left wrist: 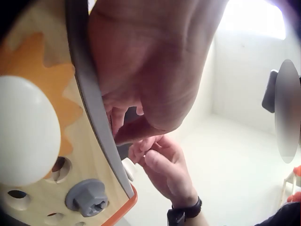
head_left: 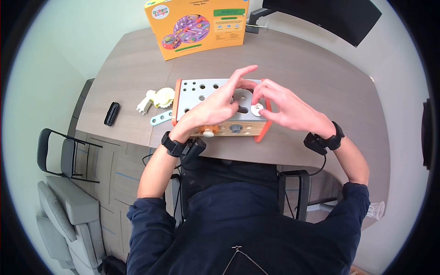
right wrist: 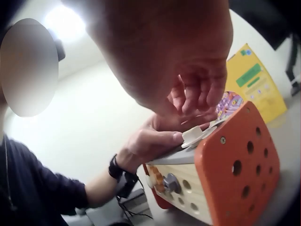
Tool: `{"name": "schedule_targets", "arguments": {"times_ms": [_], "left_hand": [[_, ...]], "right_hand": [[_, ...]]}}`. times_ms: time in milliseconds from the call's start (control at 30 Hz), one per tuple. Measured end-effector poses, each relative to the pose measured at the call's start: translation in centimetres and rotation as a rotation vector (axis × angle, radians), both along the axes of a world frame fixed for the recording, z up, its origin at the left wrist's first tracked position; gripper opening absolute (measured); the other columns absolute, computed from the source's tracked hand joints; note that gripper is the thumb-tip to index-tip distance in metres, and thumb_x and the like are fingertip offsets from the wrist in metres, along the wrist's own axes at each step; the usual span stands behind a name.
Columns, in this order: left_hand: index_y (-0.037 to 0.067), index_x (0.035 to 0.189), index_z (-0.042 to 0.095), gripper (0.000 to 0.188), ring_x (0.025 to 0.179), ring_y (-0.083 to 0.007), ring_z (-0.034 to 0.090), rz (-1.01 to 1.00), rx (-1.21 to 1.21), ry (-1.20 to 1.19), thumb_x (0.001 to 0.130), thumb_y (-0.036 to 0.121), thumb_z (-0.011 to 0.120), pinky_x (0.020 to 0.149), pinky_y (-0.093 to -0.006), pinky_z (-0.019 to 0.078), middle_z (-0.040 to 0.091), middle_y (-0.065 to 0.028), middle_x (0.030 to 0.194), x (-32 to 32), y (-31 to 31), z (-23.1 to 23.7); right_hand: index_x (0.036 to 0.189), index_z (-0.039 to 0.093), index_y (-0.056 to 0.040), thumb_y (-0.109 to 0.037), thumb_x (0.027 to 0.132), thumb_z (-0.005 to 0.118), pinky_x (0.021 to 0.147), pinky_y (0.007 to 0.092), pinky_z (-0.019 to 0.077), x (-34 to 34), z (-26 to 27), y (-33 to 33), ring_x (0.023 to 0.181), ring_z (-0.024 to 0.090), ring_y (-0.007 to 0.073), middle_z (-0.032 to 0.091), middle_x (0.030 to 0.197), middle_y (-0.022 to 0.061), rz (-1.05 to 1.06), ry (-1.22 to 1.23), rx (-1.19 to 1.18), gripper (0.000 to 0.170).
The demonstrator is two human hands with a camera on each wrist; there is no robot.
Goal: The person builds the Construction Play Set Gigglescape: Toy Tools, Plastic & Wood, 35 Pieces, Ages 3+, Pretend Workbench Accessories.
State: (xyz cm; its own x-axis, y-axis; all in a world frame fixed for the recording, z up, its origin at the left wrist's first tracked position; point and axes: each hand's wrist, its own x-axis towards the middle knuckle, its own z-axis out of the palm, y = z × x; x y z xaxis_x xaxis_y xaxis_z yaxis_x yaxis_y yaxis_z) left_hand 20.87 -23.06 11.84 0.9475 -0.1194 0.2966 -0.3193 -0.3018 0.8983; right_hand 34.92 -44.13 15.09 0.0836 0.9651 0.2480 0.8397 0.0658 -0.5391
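Note:
A toy workbench with a grey top [head_left: 208,87] and orange end panels [right wrist: 235,174] stands on the table. My left hand [head_left: 215,105] lies over the top, its thumb beside a grey slotted plate [head_left: 243,97] and one finger raised. A round white knobbed piece [head_left: 257,109] sits at the right end of the top; in the right wrist view the left thumb is close to this white piece [right wrist: 192,135]. Just above it hovers my right hand [head_left: 291,107], fingers bent and apart from the thumb. Whether the right fingertips touch anything is hard to see.
Left of the workbench lie a pale toy piece [head_left: 162,97] and a light-blue strip with holes [head_left: 161,118]. Farther left is a black case [head_left: 112,113]. Behind stand a yellow box [head_left: 197,32] and a monitor [head_left: 330,16].

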Motion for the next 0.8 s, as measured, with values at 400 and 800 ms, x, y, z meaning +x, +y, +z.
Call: {"name": "schedule_targets", "arguments": {"times_ms": [400,800], "left_hand": [[0.009,0.166,0.028,0.101,0.14,-0.038,0.052,0.237,0.417,-0.026,0.088,0.03,0.089,0.119,-0.0485,0.0427,0.058,-0.0224,0.147,0.3,-2.0,-0.1],[0.013,0.167,0.024,0.094,0.147,-0.0357,0.048,0.14,0.227,0.027,0.08,-0.009,0.049,0.119,-0.0458,0.0415,0.053,-0.0222,0.155,-0.2,-1.0,0.1]], "right_hand": [[0.085,0.068,-0.0026,-0.035,0.107,0.062,0.058,0.0469,0.0533,-0.5,0.7,1.1,0.053,0.062,0.0391,0.063,0.057,0.0139,-0.263,-0.296,-0.305,0.04],[0.11,0.064,-0.0055,-0.027,0.103,0.065,0.09,0.0438,0.0538,-0.1,0.6,-0.3,0.104,0.063,0.0308,0.065,0.119,0.012,0.043,-0.493,-0.102,0.022]]}}
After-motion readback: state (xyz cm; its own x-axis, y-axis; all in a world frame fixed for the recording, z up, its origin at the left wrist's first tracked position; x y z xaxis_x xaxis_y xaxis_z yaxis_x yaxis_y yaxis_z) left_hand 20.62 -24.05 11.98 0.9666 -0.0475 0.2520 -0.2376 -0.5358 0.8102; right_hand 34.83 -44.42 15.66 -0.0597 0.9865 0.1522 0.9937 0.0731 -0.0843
